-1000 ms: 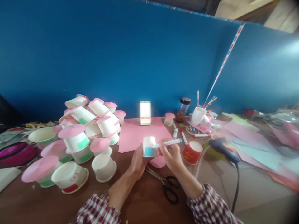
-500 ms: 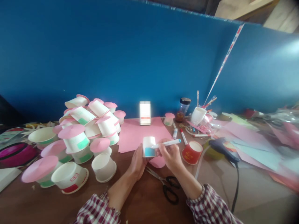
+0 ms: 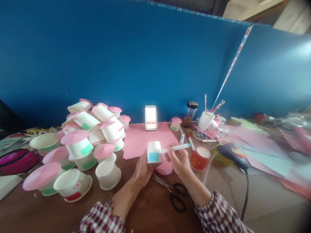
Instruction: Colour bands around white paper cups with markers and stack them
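My left hand [image 3: 143,169] is closed around the left side and underside of a white paper cup [image 3: 154,146]. A blue coloured patch [image 3: 154,157] covers the lower part of the cup's side. In my right hand [image 3: 178,159] is a white marker [image 3: 175,148] with a light blue end, held nearly level, its tip at the right edge of the cup beside the patch. Beneath my hands a pink paper piece [image 3: 165,167] lies on the table. Just below are scissors [image 3: 171,189] with black handles.
White cups with pink paper tops are heaped at left [image 3: 80,142]. Pink sheets [image 3: 136,136] lie ahead, with a pixelated upright object behind. To the right stand a red cup [image 3: 200,159], a dark-lidded jar [image 3: 191,113], a glue gun [image 3: 232,154] and papers [image 3: 262,152].
The cup has shifted slightly left and tilted a little. My right hand with the marker has moved slightly right, and the blue patch looks a bit wider.
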### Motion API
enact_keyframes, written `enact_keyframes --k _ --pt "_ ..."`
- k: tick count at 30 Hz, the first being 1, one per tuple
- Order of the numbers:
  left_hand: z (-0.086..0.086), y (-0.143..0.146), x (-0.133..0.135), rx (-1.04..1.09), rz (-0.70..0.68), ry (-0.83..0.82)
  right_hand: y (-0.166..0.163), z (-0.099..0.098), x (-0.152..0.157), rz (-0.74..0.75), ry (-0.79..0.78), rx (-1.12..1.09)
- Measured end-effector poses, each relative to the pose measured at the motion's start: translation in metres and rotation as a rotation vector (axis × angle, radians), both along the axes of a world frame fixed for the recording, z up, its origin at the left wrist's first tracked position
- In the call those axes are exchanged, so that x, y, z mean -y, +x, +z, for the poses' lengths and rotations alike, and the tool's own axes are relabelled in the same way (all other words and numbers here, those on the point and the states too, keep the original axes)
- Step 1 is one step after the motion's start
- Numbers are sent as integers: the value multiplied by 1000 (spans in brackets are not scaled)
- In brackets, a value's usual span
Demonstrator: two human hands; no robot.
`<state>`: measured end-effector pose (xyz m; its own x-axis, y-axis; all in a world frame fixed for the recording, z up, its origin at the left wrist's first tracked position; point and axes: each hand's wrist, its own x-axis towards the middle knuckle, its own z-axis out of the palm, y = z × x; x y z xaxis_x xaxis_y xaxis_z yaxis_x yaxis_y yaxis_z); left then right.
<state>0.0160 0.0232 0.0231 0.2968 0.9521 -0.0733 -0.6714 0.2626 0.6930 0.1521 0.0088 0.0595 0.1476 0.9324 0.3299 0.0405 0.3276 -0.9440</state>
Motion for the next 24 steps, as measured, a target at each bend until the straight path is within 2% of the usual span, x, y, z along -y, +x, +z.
enact_keyframes --k 5,17,24 --pt "0 -2 0 1 -1 -36 1 -1 -1 -43 13 -24" --pt "0 -1 1 8 -8 -31 2 -4 -1 25 12 -15" --pt "-2 -1 -1 14 -2 -38 2 -1 -1 -1 0 -1"
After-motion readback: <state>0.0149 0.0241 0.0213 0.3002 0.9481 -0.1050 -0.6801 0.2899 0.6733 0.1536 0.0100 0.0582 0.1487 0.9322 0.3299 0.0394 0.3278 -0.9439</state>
